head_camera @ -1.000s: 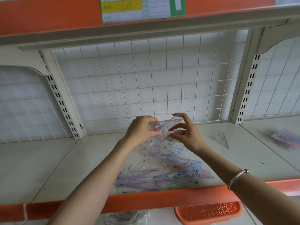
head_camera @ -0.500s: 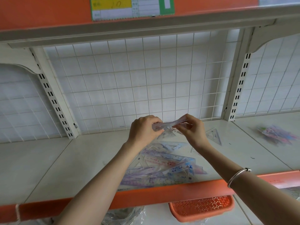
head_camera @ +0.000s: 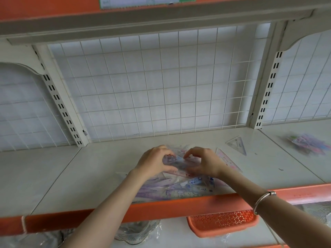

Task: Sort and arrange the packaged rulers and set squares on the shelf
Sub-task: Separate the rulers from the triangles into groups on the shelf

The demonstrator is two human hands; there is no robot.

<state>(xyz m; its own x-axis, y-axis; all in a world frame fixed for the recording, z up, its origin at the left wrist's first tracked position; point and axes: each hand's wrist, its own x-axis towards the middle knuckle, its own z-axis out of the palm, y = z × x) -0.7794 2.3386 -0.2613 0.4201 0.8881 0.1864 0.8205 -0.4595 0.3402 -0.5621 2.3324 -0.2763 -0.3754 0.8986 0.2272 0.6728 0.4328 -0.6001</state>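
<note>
A heap of clear-packaged rulers and set squares (head_camera: 179, 188) lies on the white shelf (head_camera: 100, 169), close to its orange front edge. My left hand (head_camera: 154, 162) and my right hand (head_camera: 202, 161) are down on top of the heap, fingers curled, both pinching one clear packaged ruler set (head_camera: 176, 162) between them. A pink-printed set square (head_camera: 228, 161) lies just right of my right hand. One clear set square (head_camera: 236, 144) sits alone further right, near the back.
A white wire grid (head_camera: 161, 86) backs the shelf, with slotted uprights (head_camera: 59, 102) at both sides. Another small pile of packages (head_camera: 308, 143) lies on the adjoining shelf at right. Below are an orange perforated basket (head_camera: 223, 222) and glass dishes (head_camera: 136, 231).
Both hands came down from mid-air onto the heap, carrying the clear package with them. The camera tilted downward, and a pink-printed set square now lies beside my right hand.
</note>
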